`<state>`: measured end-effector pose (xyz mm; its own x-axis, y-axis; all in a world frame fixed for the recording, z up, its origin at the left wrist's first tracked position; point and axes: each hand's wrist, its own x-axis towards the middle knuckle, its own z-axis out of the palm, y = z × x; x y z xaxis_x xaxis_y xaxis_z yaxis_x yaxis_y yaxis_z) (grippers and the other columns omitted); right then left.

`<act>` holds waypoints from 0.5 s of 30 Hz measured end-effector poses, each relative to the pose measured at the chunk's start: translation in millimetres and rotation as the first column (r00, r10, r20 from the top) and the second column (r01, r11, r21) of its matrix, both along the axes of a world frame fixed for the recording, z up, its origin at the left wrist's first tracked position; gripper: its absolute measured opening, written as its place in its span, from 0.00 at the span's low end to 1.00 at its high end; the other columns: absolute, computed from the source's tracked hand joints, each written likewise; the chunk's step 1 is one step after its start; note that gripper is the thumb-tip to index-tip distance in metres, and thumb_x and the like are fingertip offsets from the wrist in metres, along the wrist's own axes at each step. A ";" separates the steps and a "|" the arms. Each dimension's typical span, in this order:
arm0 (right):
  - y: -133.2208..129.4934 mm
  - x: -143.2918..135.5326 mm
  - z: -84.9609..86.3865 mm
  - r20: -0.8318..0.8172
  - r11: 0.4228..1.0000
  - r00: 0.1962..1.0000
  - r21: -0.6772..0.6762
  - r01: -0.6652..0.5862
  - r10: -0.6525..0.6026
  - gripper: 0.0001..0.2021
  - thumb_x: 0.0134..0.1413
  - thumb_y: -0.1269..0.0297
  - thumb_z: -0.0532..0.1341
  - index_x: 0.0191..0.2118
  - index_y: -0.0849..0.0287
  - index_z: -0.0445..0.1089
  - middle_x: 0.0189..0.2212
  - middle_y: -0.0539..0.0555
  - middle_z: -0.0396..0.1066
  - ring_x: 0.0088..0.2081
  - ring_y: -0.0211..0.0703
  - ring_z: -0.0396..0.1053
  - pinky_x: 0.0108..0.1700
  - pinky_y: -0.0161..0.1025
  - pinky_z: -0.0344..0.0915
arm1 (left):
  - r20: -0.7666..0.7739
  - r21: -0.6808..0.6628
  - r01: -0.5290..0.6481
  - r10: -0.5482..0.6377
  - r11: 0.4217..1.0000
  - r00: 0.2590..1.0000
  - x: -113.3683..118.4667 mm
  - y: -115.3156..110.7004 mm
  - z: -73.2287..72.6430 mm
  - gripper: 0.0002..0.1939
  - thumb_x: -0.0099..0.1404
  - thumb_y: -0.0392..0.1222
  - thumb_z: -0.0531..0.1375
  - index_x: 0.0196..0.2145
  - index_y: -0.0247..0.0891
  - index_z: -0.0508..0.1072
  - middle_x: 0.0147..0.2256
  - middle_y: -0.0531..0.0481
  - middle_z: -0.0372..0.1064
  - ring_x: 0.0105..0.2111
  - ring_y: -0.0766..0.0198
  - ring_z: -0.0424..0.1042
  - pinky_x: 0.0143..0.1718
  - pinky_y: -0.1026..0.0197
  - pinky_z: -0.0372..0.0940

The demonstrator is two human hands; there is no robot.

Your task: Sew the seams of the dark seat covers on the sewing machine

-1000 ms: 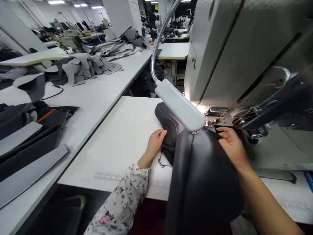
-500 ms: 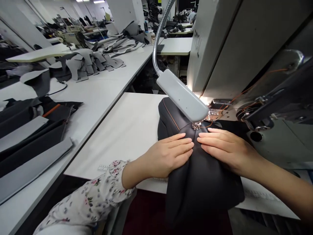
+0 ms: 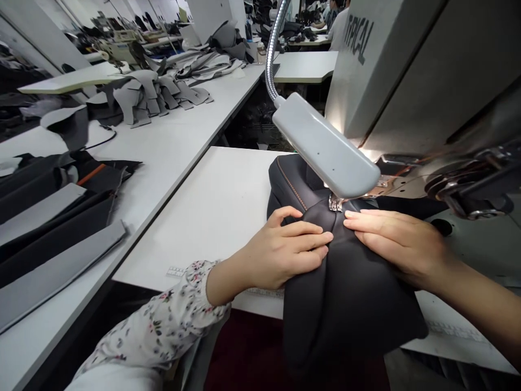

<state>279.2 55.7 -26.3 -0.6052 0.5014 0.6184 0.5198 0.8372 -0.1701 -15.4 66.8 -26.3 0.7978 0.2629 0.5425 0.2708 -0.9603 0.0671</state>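
A black leather-like cover [image 3: 358,304] with orange stitching along one seam lies under the presser foot [image 3: 335,203] of a sewing machine [image 3: 402,70]. Its lower end hangs over the table's front edge. My left hand [image 3: 285,247] rests on the cover left of the seam, fingers stretched out and a little apart. On the other side of the seam, my right hand [image 3: 401,241] lies flat on the material, fingertips close to the presser foot. The grey lamp head [image 3: 325,146] hides the needle area in part.
The lamp's flexible metal neck [image 3: 272,54] rises behind the cover. On the long white table [image 3: 171,146] at left lie dark fabric pieces [image 3: 52,217] and a heap of grey cut pieces [image 3: 146,95]. A ruler strip [image 3: 260,293] runs along the sewing table's front edge. People sit far back.
The view has shifted, so the machine and lamp sit further right and its lettering shows. My left index finger has lifted and bent. Both hands remain on the cover.
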 end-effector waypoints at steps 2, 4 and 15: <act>4.0 2.1 0.8 -0.002 1.000 1.000 0.007 -0.030 0.030 0.18 0.64 0.73 0.59 0.52 0.46 0.79 0.56 0.48 0.77 0.57 0.51 0.77 0.61 0.50 0.75 | 0.000 0.006 -0.009 0.009 1.000 1.000 2.5 1.5 2.7 0.17 0.78 0.34 0.49 0.46 0.42 0.77 0.56 0.51 0.79 0.54 0.60 0.76 0.65 0.49 0.50; 8.3 4.5 1.2 0.013 0.998 0.998 0.019 -0.057 0.056 0.16 0.63 0.74 0.60 0.49 0.49 0.79 0.57 0.50 0.76 0.57 0.51 0.77 0.62 0.50 0.75 | 0.002 0.008 -0.019 0.019 1.000 1.000 4.6 3.0 5.6 0.16 0.78 0.33 0.49 0.45 0.42 0.77 0.55 0.52 0.79 0.53 0.60 0.76 0.63 0.49 0.50; 29.6 16.7 -6.0 -0.106 0.984 0.994 -0.176 0.019 -0.038 0.12 0.67 0.66 0.60 0.48 0.43 0.79 0.55 0.46 0.78 0.55 0.49 0.78 0.60 0.50 0.76 | 0.013 -0.079 0.005 -0.004 0.997 1.000 13.3 22.3 12.3 0.15 0.71 0.31 0.54 0.46 0.42 0.79 0.54 0.52 0.79 0.51 0.55 0.75 0.61 0.47 0.56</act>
<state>296.0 85.3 -32.3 -0.5231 0.6234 0.5811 0.5137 0.7747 -0.3687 -2.1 89.1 -14.0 0.7922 0.3018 0.5304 0.2648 -0.9531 0.1468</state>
